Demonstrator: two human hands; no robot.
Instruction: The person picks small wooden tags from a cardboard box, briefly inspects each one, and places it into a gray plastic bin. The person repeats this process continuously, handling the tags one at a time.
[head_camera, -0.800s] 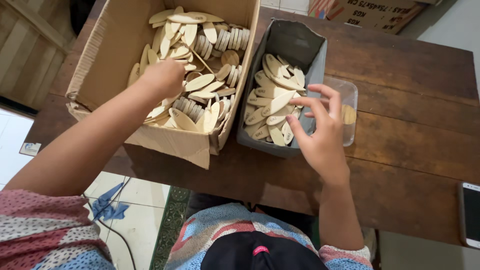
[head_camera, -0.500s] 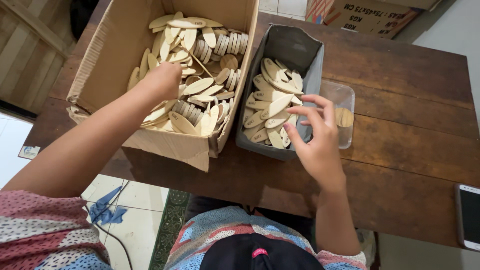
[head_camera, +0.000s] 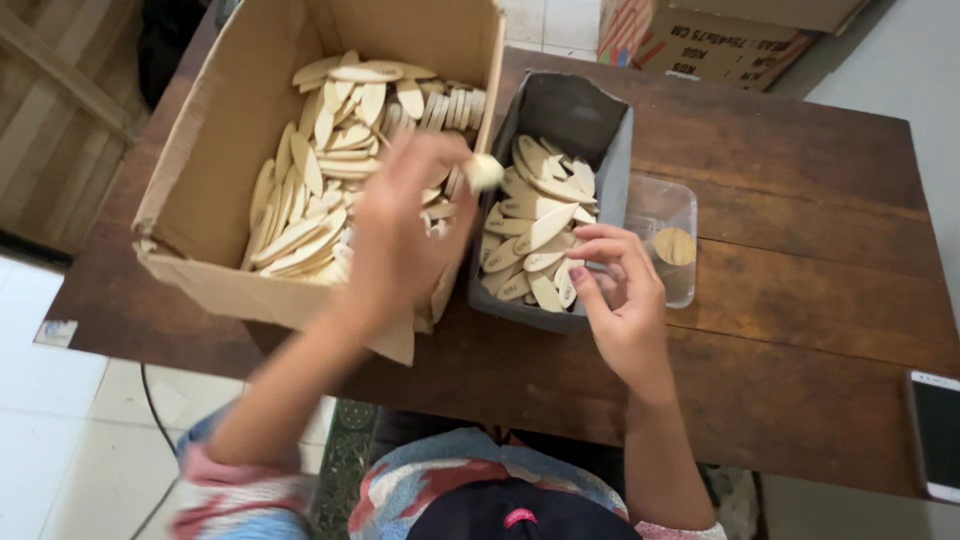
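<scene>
The left hand (head_camera: 405, 225) is pinching one pale wooden piece (head_camera: 485, 172) above the cardboard box (head_camera: 215, 130). Beside it, the right hand (head_camera: 622, 290), half curled and holding nothing I can see, is touching pieces in the grey tray (head_camera: 575, 110); one clear tub (head_camera: 665, 205) is sitting just beyond.

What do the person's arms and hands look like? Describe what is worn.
Both forearms are bare, as are the left hand and right hand: no gloves, rings or watch show. Short patterned sleeves in pink, blue and white sit near the elbows.
</scene>
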